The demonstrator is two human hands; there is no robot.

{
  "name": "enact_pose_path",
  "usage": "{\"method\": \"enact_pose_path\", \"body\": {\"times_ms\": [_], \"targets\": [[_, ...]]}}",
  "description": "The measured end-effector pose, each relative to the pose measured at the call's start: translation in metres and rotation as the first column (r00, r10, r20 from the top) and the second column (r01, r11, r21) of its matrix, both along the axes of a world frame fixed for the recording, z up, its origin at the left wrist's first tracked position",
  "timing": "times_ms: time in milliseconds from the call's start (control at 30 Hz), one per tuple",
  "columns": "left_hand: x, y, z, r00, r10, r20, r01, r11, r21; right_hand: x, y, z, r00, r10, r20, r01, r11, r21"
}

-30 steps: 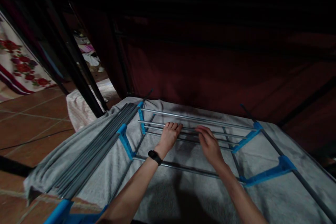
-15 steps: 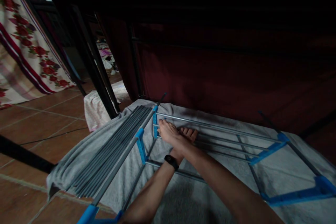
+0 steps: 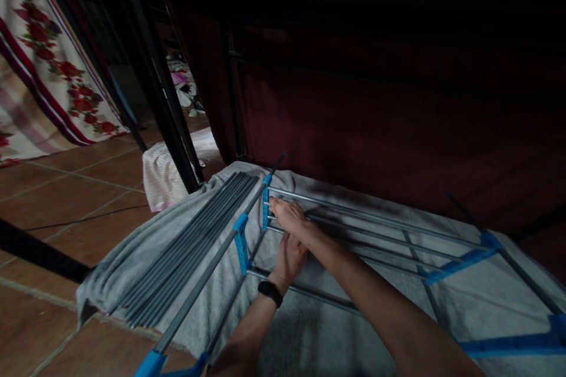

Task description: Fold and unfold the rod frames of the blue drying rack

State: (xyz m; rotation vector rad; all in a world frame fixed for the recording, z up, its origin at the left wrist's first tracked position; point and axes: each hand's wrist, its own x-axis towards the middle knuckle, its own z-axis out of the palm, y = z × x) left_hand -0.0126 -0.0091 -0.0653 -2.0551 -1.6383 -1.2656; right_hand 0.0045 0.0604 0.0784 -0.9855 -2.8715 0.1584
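A rack of grey metal rods and blue plastic brackets lies on a grey blanket (image 3: 327, 336). My right hand (image 3: 287, 215) is closed round a thin metal rod (image 3: 389, 232) beside the upper blue bracket (image 3: 266, 206). Just below it, my left hand (image 3: 290, 256), with a black band on its wrist, is curled at a lower rod of the same rack; its fingertips are partly hidden under my right hand. Another blue bracket (image 3: 241, 244) sits on the near side rail, left of my hands. The far ends of the rods meet a blue bracket (image 3: 464, 262) on the right.
A bundle of loose grey tubes (image 3: 190, 247) lies on the blanket left of the rack. Dark metal posts (image 3: 154, 88) stand at the left, and a dark red cloth (image 3: 354, 112) hangs behind. Tiled floor (image 3: 39, 206) shows at the left.
My left hand has moved left and down along the rods, coming out from behind my right wrist. My right hand stays by the upper bracket. The view has shifted slightly.
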Motion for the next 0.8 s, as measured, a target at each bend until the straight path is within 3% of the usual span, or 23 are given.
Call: {"method": "enact_pose_path", "body": {"times_ms": [100, 167, 233, 267, 433, 633, 800], "targets": [[-0.028, -0.010, -0.006, 0.950, 0.178, 0.257, -0.192, 0.981, 0.031, 0.000, 0.001, 0.001, 1.000, 0.013, 0.003, -0.013, 1.000, 0.002], [-0.046, -0.004, -0.001, 0.814, 0.289, 0.504, -0.351, 0.936, 0.031, 0.001, 0.002, 0.001, 1.000, 0.021, 0.008, -0.021, 1.000, -0.001], [-0.063, 0.011, 0.008, 0.647, 0.305, 0.699, -0.438, 0.899, 0.014, 0.002, 0.002, 0.002, 1.000, 0.027, 0.007, -0.027, 1.000, -0.003], [-0.070, 0.020, 0.014, 0.612, 0.277, 0.741, -0.430, 0.903, 0.017, 0.002, 0.002, 0.002, 1.000, 0.029, 0.003, -0.029, 1.000, -0.004], [-0.092, 0.054, 0.036, 0.603, 0.072, 0.794, -0.212, 0.975, 0.073, -0.003, 0.000, 0.004, 1.000, -0.025, -0.016, 0.025, 1.000, -0.005], [-0.094, 0.068, 0.033, 0.437, -0.042, 0.899, -0.136, 0.984, 0.112, -0.006, 0.000, 0.007, 0.998, -0.066, 0.007, 0.065, 0.998, 0.005], [-0.093, 0.073, 0.032, 0.403, -0.082, 0.911, -0.141, 0.978, 0.151, -0.007, -0.003, 0.008, 0.995, -0.097, -0.016, 0.097, 0.995, 0.000]]}}
